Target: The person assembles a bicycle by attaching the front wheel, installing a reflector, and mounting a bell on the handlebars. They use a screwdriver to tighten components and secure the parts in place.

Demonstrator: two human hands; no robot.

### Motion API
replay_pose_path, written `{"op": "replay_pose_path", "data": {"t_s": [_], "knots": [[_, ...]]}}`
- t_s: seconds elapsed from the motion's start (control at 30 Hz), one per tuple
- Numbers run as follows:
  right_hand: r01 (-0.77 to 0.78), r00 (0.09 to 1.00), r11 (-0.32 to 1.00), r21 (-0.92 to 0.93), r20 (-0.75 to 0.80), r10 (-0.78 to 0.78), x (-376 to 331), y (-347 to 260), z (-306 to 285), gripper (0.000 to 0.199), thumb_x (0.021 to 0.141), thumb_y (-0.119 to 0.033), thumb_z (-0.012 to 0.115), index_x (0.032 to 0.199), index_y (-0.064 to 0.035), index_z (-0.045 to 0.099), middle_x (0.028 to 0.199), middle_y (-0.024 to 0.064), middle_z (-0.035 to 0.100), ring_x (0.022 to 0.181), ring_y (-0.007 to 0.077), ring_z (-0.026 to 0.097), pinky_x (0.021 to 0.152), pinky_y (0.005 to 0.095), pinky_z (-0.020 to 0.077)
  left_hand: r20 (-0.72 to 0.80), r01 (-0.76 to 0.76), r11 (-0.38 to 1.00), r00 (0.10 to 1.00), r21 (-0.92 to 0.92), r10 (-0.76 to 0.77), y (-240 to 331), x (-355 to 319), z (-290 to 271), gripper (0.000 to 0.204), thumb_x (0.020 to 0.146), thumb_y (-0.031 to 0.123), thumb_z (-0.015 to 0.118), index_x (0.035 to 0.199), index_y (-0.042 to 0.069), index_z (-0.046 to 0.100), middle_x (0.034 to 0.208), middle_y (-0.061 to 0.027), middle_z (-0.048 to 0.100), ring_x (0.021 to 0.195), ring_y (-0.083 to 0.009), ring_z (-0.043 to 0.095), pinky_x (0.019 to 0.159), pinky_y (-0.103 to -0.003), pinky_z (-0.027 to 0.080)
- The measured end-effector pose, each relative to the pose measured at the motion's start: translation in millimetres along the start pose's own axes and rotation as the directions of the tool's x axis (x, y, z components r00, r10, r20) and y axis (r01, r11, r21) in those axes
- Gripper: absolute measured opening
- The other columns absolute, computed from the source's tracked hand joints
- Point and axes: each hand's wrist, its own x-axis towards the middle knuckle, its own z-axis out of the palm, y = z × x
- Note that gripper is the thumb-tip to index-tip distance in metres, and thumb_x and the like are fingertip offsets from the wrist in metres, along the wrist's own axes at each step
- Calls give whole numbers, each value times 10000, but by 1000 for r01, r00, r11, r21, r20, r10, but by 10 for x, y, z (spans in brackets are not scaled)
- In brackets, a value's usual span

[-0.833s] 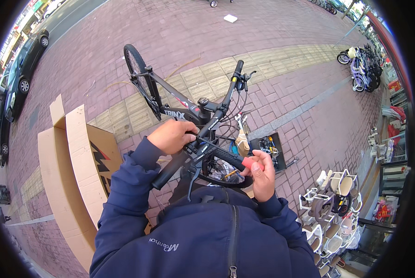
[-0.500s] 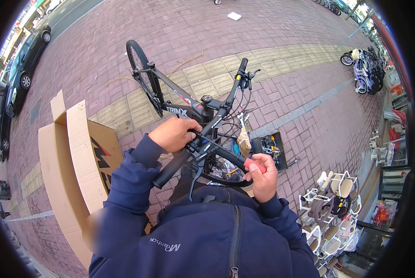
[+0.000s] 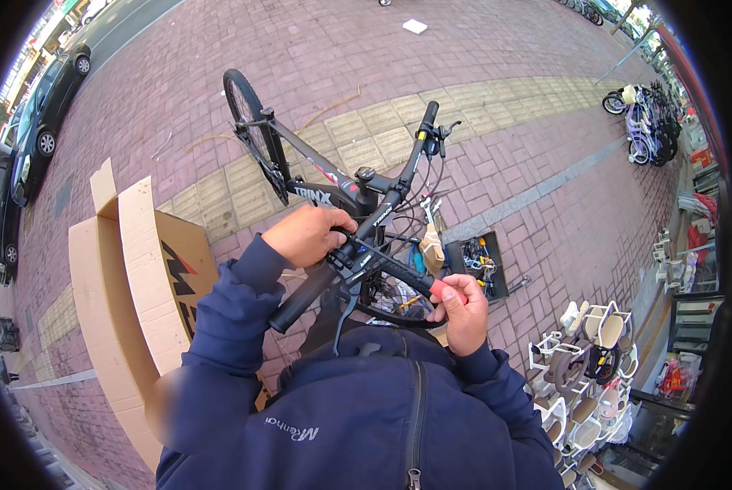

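A black bicycle (image 3: 310, 194) stands in front of me, its handlebar (image 3: 387, 206) running from lower left to upper right. At the near part of the bar, beside the left grip (image 3: 301, 301), my left hand (image 3: 310, 235) is closed with curled fingers on a handlebar fitting; the fingertips are partly hidden. My right hand (image 3: 464, 314) pinches the red handle (image 3: 441, 290) of a tool between thumb and fingers. Its thin shaft seems to reach toward the fitting at my left hand, but the tip cannot be made out. A brake lever (image 3: 349, 315) hangs below the bar.
An open cardboard box (image 3: 137, 269) stands at my left. Past the front wheel lies a dark toolbox (image 3: 499, 265) full of tools. White child seats or similar parts (image 3: 582, 384) are piled at lower right. Small bikes (image 3: 640, 131) stand at far right, parked cars (image 3: 47, 122) at far left.
Almost nothing differs. My right hand has shifted very slightly with the red handle; my left hand stays on the handlebar fitting.
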Motion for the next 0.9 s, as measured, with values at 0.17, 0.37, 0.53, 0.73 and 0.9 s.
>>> {"op": "replay_pose_path", "data": {"t_s": [0.17,0.37,0.53,0.73,0.9], "knots": [[-14,1000,970,243,5,13,-34,-28,9,333,988,-157,657,1256,8,549,996,107,648,744,150,644,711,284,572,33,31,999,999,-21,-30,-42,12,7,245,909,95,648,1145,43,690,948,-154,715,859,-317,677,810,-377,526],[392,909,756,-524,96,-405,-84,-145,75,298,910,-102,708,1167,11,609,1038,112,667,912,189,667,820,303,535,9,6,977,1000,-214,-4,-228,33,69,245,914,105,657,1151,64,706,885,-133,720,816,-270,680,775,-362,524],[141,989,974,-178,-7,-145,-88,-67,58,292,929,-88,681,1188,12,593,1034,113,663,896,186,673,834,317,539,16,48,989,999,-138,-47,-178,58,76,241,919,117,657,1153,77,701,904,-133,728,829,-295,686,760,-378,527],[-141,990,911,387,84,117,40,246,-70,293,1007,-174,629,1233,-3,553,934,101,647,705,186,638,700,327,563,32,41,994,998,99,-45,3,108,-20,285,913,153,675,1182,59,675,992,-186,727,907,-367,695,794,-422,540],[-184,981,897,401,132,143,23,303,-86,355,1030,-260,612,1244,15,546,939,107,643,691,137,618,673,319,579,-20,91,995,996,38,-91,33,107,-58,373,886,189,714,1195,-9,646,1036,-235,704,964,-396,683,848,-430,541]]}}
